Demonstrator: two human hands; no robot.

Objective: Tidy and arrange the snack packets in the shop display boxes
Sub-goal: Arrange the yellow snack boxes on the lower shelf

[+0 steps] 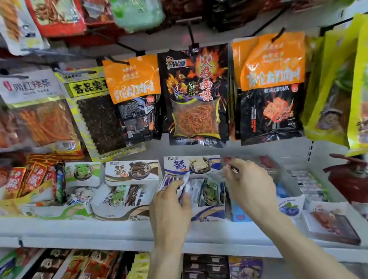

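Note:
On the white shelf (124, 232) stand several open display boxes. My left hand (170, 207) reaches into the blue-and-white box (207, 212) and grips white and blue snack packets (185, 186) standing in it. My right hand (250, 186) is over the boundary between that box and the blurred clear box (276, 172) to its right, pinching a small red-tipped packet (232, 167). To the left are a brown-and-white box (120, 213) holding green and brown packets and a green-and-white box (64, 213).
Large snack bags hang on pegs above, among them a black flame-printed bag (195, 95) directly over my hands. A blueberry-printed box (290, 206) and a flat carton (332, 224) sit at right. A red fire extinguisher (351, 177) stands far right. Lower shelves hold more packets.

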